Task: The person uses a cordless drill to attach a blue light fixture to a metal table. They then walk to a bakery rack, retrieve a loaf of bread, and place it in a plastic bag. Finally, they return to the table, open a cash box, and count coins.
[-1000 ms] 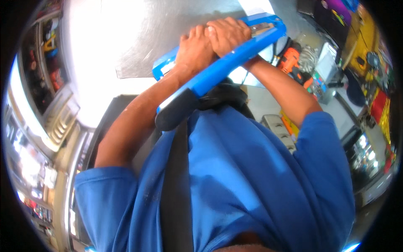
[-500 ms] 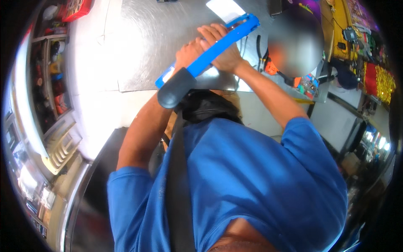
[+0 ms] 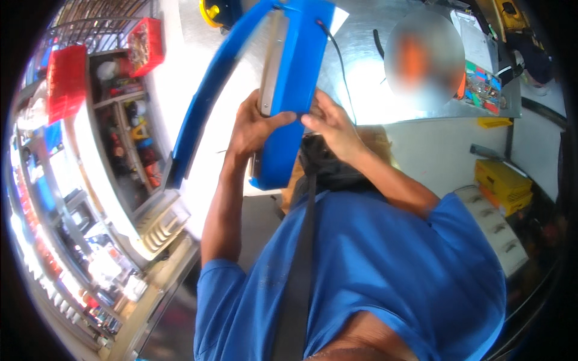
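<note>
A blue heat sealer [image 3: 288, 144] is held up in front of my chest, its long body tilted nearly upright. Its blue lever arm [image 3: 211, 90] stands swung away to the left, joined to the body at the top. A pale metal strip runs along the body's left edge. My left hand [image 3: 253, 126] wraps that edge, thumb across the blue face. On the opposite edge, my right hand [image 3: 334, 126] has thumb and fingers against the body; the sealer partly hides its fingertips. A black cord [image 3: 341, 66] leaves the body's upper right.
Beneath lies a shiny metal tabletop [image 3: 367, 111]. At right are a tray of small coloured parts [image 3: 481, 90] and a blurred round patch hiding what lies there. Red crates [image 3: 146, 47] and shelves [image 3: 129, 138] stand left. Yellow boxes [image 3: 503, 183] sit low at right.
The sealer has come up off the tabletop toward me and turned more upright. Its lever arm has swung open to the left. My hands moved from atop it to the body's two edges.
</note>
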`<state>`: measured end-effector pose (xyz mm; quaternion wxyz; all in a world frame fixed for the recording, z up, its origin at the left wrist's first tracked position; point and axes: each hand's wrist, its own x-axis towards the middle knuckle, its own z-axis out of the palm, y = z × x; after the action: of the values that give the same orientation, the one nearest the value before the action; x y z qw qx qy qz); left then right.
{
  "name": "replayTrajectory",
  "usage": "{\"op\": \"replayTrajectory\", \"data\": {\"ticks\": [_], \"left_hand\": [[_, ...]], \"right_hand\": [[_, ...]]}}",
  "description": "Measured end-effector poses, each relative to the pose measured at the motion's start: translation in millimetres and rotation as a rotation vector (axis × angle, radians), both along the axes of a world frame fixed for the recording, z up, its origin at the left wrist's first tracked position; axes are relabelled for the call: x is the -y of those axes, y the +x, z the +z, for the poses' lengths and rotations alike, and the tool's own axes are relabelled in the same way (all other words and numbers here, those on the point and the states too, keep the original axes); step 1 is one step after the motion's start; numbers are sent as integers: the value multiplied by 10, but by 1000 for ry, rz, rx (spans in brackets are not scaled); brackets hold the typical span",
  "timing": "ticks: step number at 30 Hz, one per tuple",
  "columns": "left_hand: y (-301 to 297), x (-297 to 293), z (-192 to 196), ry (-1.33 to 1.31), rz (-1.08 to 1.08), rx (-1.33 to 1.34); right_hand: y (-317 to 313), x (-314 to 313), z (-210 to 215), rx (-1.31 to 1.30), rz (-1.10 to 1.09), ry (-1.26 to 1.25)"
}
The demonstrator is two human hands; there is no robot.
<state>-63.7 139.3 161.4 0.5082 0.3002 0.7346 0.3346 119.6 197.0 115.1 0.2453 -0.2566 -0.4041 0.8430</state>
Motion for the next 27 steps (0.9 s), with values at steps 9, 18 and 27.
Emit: {"op": "replayTrajectory", "data": {"ticks": [9,18,27], "left_hand": [[-35,88,612,170,168,301],[252,191,727,162,190,273],[399,26,1247,235,80,-71]], "right_hand": [[-116,-283,312,-251,-22,-252],[3,-535,596,-487,180,-298],[85,-532,816,-248,258,141]]}}
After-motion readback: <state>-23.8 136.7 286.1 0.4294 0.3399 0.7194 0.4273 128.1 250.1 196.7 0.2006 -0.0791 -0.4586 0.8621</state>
